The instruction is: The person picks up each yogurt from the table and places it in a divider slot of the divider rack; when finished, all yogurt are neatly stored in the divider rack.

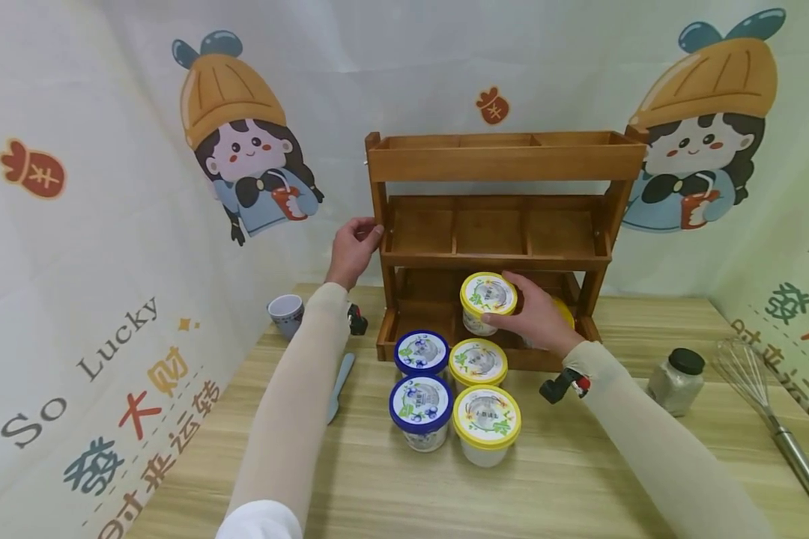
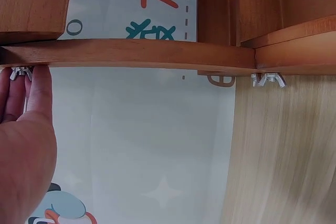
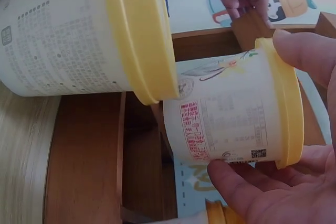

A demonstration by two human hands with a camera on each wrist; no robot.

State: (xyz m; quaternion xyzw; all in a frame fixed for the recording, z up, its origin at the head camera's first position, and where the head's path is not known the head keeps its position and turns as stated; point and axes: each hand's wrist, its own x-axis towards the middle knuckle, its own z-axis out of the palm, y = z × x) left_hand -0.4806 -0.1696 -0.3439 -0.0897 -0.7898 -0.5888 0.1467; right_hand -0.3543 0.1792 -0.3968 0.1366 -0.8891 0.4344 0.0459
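Yellow-lidded tub (image 1: pixel 488 294) fills the right hand (image 1: pixel 539 314), which obscures another tub (image 1: pixel 565 310).

The right hand (image 1: pixel 542 318) hides most of a yellow-lidded tub (image 1: pixel 566 311) inside the rack (image 1: pixel 505 163). Fine print on the lids (image 1: pixel 488 417) before the rack is too small to read. Picture edges cut off the left hand (image 2: pixel 26 153) beside the rack and, in the right wrist view, a front tub (image 3: pixel 68 40).

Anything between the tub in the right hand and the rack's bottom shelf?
Nothing visible: the held tub appears higher than the front board of the bottom shelf. Another yellow-lidded tub, partly hidden, sits farther right.
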